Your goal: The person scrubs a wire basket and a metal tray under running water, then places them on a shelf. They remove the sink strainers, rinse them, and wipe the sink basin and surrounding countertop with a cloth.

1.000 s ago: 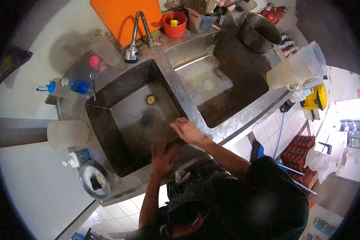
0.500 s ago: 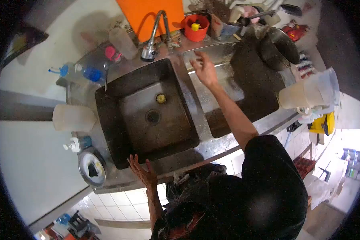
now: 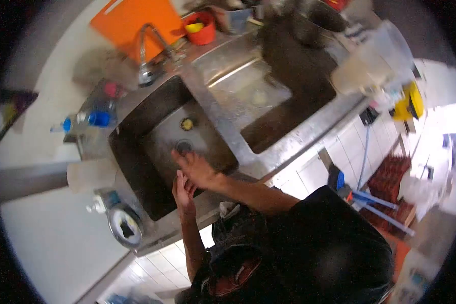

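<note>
Over the near edge of the left sink basin (image 3: 126,162), my two hands meet. My right hand (image 3: 200,169) reaches across with its fingers stretched out and slightly blurred, overlapping the fingertips of my left hand. Below it, my left hand (image 3: 184,196) points up with fingers extended. Neither hand holds anything that shows. Under them on the basin floor are a dark drain (image 3: 183,147) and a small round yellowish piece (image 3: 187,124).
A faucet (image 3: 146,73) stands behind, by an orange board (image 3: 131,28) and a red container (image 3: 200,30). The right basin (image 3: 278,121) holds shallow water. A pot (image 3: 314,23) and plastic pitchers (image 3: 362,73) stand right; a metal bowl (image 3: 125,227) sits left.
My right hand has come from over the right basin down and left to my left hand. My view has turned, so the sinks appear rotated.
</note>
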A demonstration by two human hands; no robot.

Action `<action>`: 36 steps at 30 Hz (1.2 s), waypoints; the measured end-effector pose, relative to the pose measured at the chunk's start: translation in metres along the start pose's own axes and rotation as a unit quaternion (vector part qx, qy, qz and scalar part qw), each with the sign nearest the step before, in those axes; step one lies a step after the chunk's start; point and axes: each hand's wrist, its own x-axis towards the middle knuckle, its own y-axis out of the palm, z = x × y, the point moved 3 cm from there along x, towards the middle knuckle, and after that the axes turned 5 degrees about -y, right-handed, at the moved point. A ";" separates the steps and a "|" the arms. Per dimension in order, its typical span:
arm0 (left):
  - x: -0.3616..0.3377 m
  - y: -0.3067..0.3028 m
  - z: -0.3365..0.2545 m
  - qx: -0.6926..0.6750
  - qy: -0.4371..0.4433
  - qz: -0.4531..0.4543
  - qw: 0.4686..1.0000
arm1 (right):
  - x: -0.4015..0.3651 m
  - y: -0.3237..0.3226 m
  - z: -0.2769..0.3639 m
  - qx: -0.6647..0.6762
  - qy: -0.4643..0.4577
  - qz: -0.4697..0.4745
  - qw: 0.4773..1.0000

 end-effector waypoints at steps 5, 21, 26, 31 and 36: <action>-0.006 0.023 0.028 -0.075 0.049 0.151 0.985 | -0.041 0.070 0.017 -0.068 0.048 -0.059 0.995; 0.055 -0.065 0.046 0.275 -0.071 0.167 0.944 | -0.082 0.092 0.060 0.152 0.165 -0.151 0.963; 0.066 -0.069 0.044 0.312 -0.048 0.177 0.932 | -0.082 0.105 0.032 0.130 0.158 -0.179 0.962; 0.012 -0.046 0.056 0.256 -0.015 0.222 0.941 | -0.091 0.102 0.023 0.173 0.173 -0.160 0.956; 0.011 -0.065 0.059 0.268 -0.048 0.219 0.937 | -0.090 0.118 0.024 0.067 0.133 -0.113 0.982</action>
